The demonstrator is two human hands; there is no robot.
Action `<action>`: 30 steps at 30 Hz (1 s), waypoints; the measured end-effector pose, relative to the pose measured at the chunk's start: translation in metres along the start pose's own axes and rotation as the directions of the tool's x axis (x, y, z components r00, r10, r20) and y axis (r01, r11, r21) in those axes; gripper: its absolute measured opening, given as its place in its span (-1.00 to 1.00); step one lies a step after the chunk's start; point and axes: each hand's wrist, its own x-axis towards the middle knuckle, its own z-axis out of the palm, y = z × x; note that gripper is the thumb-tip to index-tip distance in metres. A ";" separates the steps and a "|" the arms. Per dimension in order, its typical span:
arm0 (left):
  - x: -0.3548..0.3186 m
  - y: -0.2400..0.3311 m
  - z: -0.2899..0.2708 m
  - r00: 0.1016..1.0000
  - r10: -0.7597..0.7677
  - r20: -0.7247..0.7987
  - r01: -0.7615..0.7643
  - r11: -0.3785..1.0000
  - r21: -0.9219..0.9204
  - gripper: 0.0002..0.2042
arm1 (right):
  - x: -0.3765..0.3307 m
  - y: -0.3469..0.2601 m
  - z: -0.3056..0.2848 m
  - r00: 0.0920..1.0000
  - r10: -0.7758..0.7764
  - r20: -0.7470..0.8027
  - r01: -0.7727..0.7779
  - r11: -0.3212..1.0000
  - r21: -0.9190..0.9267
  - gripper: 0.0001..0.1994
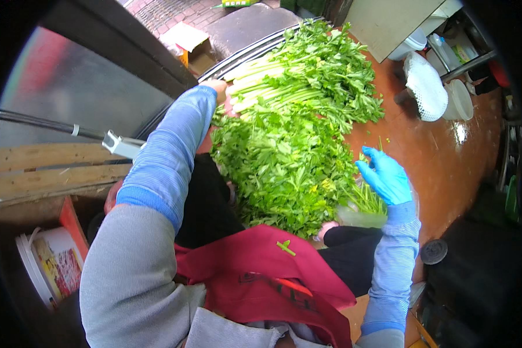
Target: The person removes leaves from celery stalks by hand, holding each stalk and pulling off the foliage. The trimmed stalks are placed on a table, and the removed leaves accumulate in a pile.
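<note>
A large heap of celery lies in front of me. Its pale stalks [272, 81] point left at the far side, and its leaves [284, 168] spread towards my feet. My left hand [217, 89], bare, reaches to the stalk ends at the far left; the sleeve hides most of it, and its fingers cannot be made out. Over the right edge of the heap is my right hand [384, 177] in a blue glove. Its fingers are bent with a gap between them, and they appear to hold nothing. A cut green scrap [286, 248] rests on my dark red apron [255, 255].
To the left are a glass door [69, 87] with a metal bar and a white bucket [52, 264]. A cardboard box [194, 49] stands beyond the threshold. At the right, a stool with a white cover [426, 87] and a pale tub [459, 100] stand on the red-brown floor [446, 168].
</note>
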 end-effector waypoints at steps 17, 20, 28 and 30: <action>0.085 0.118 0.049 0.952 0.280 -0.124 -0.293 0.951 -0.099 -0.61 | 0.019 -0.005 0.008 0.989 -0.106 -0.102 0.100 0.993 -0.057 -0.63; 0.088 0.161 0.040 0.929 0.367 -0.046 -0.369 0.928 -0.053 -0.55 | 0.018 -0.002 0.010 0.982 -0.131 -0.136 0.125 0.991 -0.055 -0.64; 0.115 0.153 0.096 0.929 0.319 0.187 -0.280 0.937 -0.209 -0.45 | 0.013 0.004 0.013 0.990 -0.095 -0.104 0.088 0.994 -0.071 -0.60; 0.093 0.153 0.111 0.906 0.341 0.251 -0.261 0.916 -0.304 -0.33 | 0.012 0.003 0.012 0.992 -0.082 -0.097 0.078 0.996 -0.051 -0.59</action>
